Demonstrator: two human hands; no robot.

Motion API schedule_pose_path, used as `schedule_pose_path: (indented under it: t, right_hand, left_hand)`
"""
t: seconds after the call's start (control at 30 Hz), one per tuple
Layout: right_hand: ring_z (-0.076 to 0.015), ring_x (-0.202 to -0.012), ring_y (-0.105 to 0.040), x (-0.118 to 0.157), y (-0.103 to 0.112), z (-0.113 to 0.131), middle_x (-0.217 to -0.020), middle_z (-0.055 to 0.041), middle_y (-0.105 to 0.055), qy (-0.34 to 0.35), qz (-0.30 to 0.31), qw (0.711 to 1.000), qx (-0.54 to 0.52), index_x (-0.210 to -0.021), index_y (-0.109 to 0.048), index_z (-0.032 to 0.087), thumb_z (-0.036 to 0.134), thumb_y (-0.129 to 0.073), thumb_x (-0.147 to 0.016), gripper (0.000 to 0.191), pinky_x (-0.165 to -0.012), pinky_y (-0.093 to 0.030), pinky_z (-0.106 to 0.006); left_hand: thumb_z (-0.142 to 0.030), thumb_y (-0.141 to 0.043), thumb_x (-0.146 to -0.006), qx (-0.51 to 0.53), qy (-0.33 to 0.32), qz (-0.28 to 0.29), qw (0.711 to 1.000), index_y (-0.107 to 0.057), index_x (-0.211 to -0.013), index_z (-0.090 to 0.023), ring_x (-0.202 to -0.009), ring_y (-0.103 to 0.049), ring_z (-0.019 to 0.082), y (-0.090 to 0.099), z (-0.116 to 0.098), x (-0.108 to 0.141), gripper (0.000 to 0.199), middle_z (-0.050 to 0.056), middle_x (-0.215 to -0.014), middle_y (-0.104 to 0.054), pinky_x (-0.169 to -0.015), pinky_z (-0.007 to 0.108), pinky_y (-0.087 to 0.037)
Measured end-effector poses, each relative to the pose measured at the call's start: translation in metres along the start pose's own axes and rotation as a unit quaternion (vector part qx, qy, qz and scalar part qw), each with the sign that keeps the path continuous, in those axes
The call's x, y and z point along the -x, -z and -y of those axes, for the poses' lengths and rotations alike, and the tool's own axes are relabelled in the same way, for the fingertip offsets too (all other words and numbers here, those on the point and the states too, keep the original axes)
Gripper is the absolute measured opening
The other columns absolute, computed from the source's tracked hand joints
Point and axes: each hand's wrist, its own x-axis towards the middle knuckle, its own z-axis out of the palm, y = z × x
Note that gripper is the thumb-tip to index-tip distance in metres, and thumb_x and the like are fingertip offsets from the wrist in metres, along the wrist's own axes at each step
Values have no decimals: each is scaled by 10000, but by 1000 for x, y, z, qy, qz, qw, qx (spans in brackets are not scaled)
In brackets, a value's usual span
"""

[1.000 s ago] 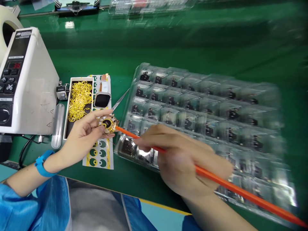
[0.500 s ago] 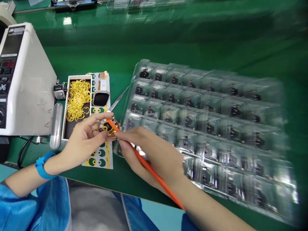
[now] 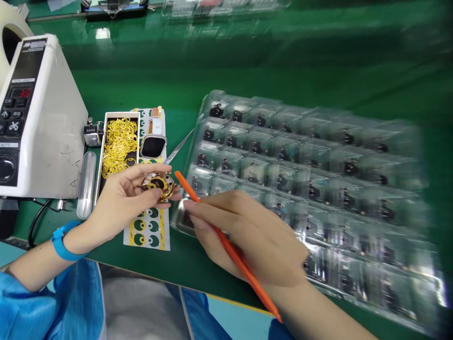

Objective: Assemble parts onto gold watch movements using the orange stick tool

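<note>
My left hand (image 3: 123, 196) holds a round gold-rimmed watch case (image 3: 158, 185) with its inside facing up, thumb pressing on a dark and yellow part within. In my right hand (image 3: 240, 231) is a long orange stick with a flattened tip, a plastic spudger (image 3: 231, 250), gripped like a pen. Its tip points up and left, just right of the watch case and apart from it. Behind the left hand lies a sheet of yellow and white die-cut stickers (image 3: 152, 236). A square smartwatch (image 3: 154, 145) with a dark screen rests on that sheet.
A large clear tray (image 3: 297, 156) with small black parts in its pockets spreads to the right. A white box (image 3: 106, 137) of yellow rings stands left, by tweezers (image 3: 179, 146), a tally counter (image 3: 92, 134), a clear tube (image 3: 86, 184) and a tape dispenser (image 3: 53, 113).
The orange spudger's tip has lifted off the watch case as my right hand drew back to the right. My left hand keeps hold of the case. The view has shifted slightly.
</note>
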Motion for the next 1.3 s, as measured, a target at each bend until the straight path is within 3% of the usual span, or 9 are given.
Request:
schedule_pose_path:
  t: [0.17, 0.33, 0.47, 0.57, 0.7, 0.83, 0.97, 1.1, 1.3]
  right_hand:
    - [-164, -645, -571, 2, 3, 2, -785, -35, -630, -133, -88, 983, -92, -1092, -633, 217, 63, -560, -895, 260, -544, -469, -308]
    - [-147, -625, -539, -1, 6, 4, -750, -9, -586, -201, -57, 967, -143, -1060, -690, 266, 57, -563, -892, 297, -530, -435, -292]
    - [-156, -667, -551, 1, 8, 3, -786, -25, -598, -193, -54, 967, -157, -1051, -693, 245, 92, -538, -921, 253, -535, -429, -297]
    - [-178, -706, -562, 4, 8, 1, -819, -53, -580, -148, -71, 979, -123, -1009, -670, 211, 217, -418, -1001, 252, -542, -431, -322]
    - [-186, -707, -549, 3, 5, -1, -747, -49, -547, -65, -50, 996, 24, -761, -530, 207, 249, -318, -1033, 347, -581, -419, -335]
    - [-191, -620, -497, -3, 1, 1, -628, -32, -526, -28, -16, 994, 102, -772, -475, 222, 220, -303, -1029, 310, -570, -426, -321]
    - [-147, -558, -520, -4, -3, 4, -640, -21, -577, -35, -15, 995, 88, -865, -543, 186, 201, -320, -1033, 280, -518, -419, -261]
    - [-98, -484, -524, -3, -12, 5, -637, -7, -579, -38, -18, 994, 98, -911, -595, 133, 145, -485, -975, 128, -412, -347, -219]
    - [-102, -542, -589, -5, -21, 7, -690, -17, -626, -95, -54, 991, 79, -892, -603, 144, 109, -565, -918, 58, -443, -399, -201]
  left_hand:
    - [-108, -672, -756, -28, -29, -20, 999, -678, -908, -183, -704, -727, 157, 0, 0, -1, 170, 0, -864, -704, -606, 224, -614]
    - [-117, -658, -730, -92, -45, -30, 994, -653, -837, -166, -590, -690, 131, 0, 1, 1, 118, 3, -805, -668, -465, 178, -547]
    - [-102, -628, -744, -115, -56, -37, 991, -644, -835, -169, -548, -674, 117, 1, 1, 2, 114, -14, -736, -639, -380, 136, -466]
    - [-106, -613, -782, -103, -61, -28, 992, -644, -851, -179, -572, -684, 116, 0, 2, 2, 105, -26, -701, -628, -386, 124, -460]
    - [-115, -637, -776, -77, -37, -17, 996, -642, -912, -180, -664, -713, 146, -2, 4, 2, 151, -12, -784, -659, -556, 211, -586]
    - [-97, -628, -751, -108, -29, -18, 994, -613, -1009, -180, -784, -723, 186, -3, 9, 3, 271, 23, -868, -697, -672, 275, -596]
    - [-103, -593, -755, -125, -63, -7, 990, -584, -1100, -180, -844, -708, 187, -4, 11, 4, 353, 34, -901, -700, -730, 290, -591]
    - [-66, -553, -714, -138, -119, 6, 983, -598, -1122, -175, -889, -680, 152, -6, 13, 6, 424, 53, -1057, -676, -790, 260, -583]
    - [-42, -493, -754, -245, -166, -10, 955, -572, -1238, -189, -841, -679, 160, -3, 23, 11, 512, 72, -1101, -688, -743, 269, -584]
